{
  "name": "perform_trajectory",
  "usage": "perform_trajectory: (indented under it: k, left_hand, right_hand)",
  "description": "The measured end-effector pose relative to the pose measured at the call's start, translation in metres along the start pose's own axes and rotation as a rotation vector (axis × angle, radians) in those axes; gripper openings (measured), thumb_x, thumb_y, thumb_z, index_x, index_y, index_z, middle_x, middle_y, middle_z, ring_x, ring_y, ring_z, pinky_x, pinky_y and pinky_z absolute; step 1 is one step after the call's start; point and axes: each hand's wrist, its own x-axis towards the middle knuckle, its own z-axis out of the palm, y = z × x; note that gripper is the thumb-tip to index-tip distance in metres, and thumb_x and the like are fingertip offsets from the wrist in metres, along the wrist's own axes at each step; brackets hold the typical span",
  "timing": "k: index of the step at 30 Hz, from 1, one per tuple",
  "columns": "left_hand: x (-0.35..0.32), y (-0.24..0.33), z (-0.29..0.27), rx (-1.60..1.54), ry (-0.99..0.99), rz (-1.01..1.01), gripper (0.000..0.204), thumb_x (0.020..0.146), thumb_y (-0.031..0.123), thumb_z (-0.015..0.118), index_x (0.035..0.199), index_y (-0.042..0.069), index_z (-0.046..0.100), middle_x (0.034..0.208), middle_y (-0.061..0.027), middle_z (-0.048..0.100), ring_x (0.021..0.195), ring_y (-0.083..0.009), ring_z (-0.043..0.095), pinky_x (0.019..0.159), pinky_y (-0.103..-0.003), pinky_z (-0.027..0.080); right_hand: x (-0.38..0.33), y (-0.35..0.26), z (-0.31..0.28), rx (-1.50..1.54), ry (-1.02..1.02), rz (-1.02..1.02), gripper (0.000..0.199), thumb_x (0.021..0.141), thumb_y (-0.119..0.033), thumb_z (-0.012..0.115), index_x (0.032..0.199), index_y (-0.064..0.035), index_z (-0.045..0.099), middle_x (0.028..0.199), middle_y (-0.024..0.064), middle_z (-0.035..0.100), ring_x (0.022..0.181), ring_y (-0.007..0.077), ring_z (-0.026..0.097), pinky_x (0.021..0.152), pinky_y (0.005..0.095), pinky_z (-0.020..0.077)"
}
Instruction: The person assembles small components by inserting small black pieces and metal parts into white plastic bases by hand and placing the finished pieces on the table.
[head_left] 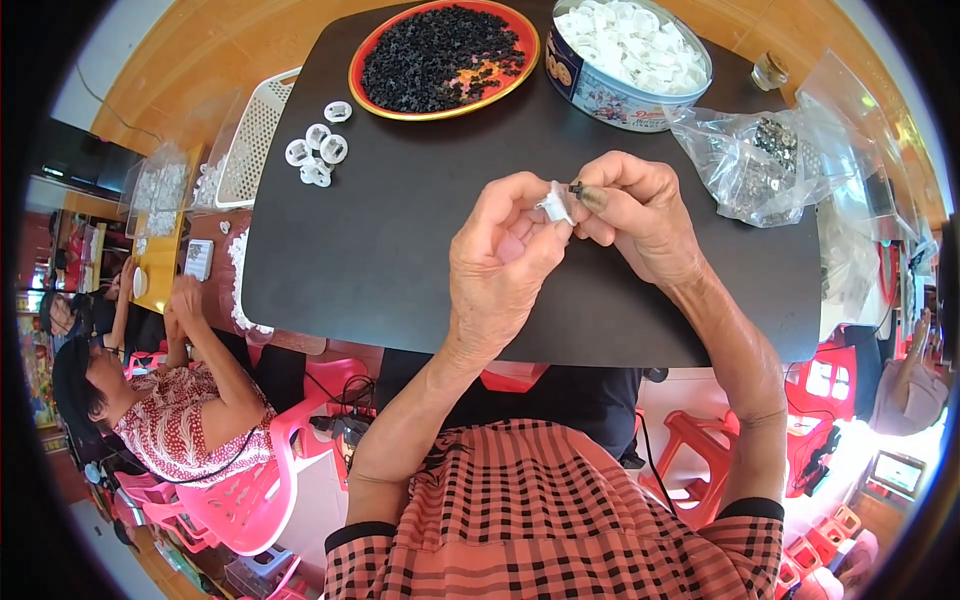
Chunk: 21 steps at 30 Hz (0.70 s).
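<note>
Over the dark table, my left hand pinches a small white plastic part between thumb and fingers. Close against it, my right hand grips a tiny black piece with thumb and forefinger; the thumb is smudged dark. Whether the black piece touches the white part I cannot tell. Beyond my hands, a red and yellow tray holds a heap of small black pieces. A round blue tin beside it is full of white plastic parts.
Several white round parts with dark centres lie at the table's left. Clear plastic bags with small metal pieces rest at the right, near a small glass jar. A white basket stands past the left edge. A co-worker sits at left.
</note>
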Motion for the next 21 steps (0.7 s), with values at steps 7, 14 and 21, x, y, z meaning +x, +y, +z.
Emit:
perform_trajectory:
  k: [7,14,21]
  left_hand:
    - [-0.001,0.001,-0.016,-0.095,-0.046,-0.149,0.026,0.094,0.011,0.055,0.116,-0.002,0.052,0.096,-0.0079,0.06,0.079,-0.0115,0.059,0.072,-0.025,0.048]
    - [-0.004,0.0,-0.033,-0.552,-0.228,-0.337,0.032,0.097,0.021,0.045,0.113,-0.006,0.053,0.092,-0.0133,0.061,0.08,-0.0215,0.06,0.068,-0.032,0.048]
    - [-0.011,0.004,-0.036,-0.611,-0.195,-0.402,0.034,0.094,0.018,0.042,0.115,-0.006,0.053,0.089,-0.0167,0.061,0.077,-0.0248,0.06,0.069,-0.034,0.049]
  right_hand:
    - [-0.006,-0.003,0.007,-0.163,-0.069,-0.03,0.004,0.086,0.0,0.058,0.084,0.0013,0.061,0.075,0.0065,0.061,0.055,0.0072,0.047,0.05,0.0212,0.0371]
    - [-0.008,-0.015,0.009,-0.307,-0.065,-0.062,0.005,0.079,0.005,0.062,0.083,0.0021,0.064,0.072,0.0028,0.064,0.063,0.0045,0.057,0.054,0.019,0.0445]
    - [-0.007,-0.014,0.013,-0.459,-0.158,-0.151,0.005,0.078,0.004,0.063,0.08,0.0003,0.064,0.071,-0.0001,0.064,0.061,0.0024,0.056,0.054,0.0185,0.0444]
